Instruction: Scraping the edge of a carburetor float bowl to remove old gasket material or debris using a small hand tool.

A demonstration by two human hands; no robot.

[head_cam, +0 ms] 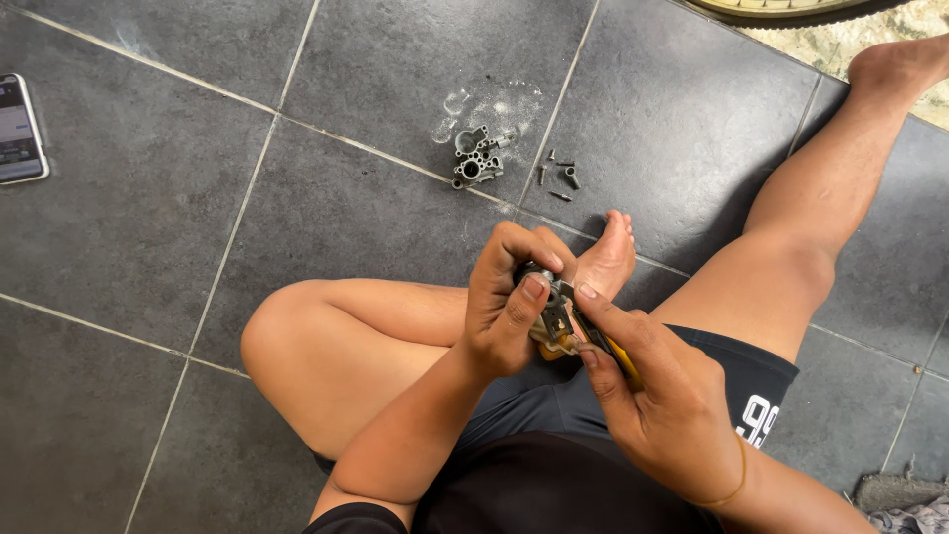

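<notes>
While I sit on the gray floor (346,213) with my legs crossed, my left hand (506,297) has a tight grip on a small metal part (550,318), held up over my lap. My thumb presses on its top. My right hand (660,396) is clenched on a tool (605,348) with a yellow handle, and its tip touches the part. Another metal part (477,155) lies on the floor past my foot. Some small screws (559,178) lie just beside it. A phone (18,129) lies far off to the left.
</notes>
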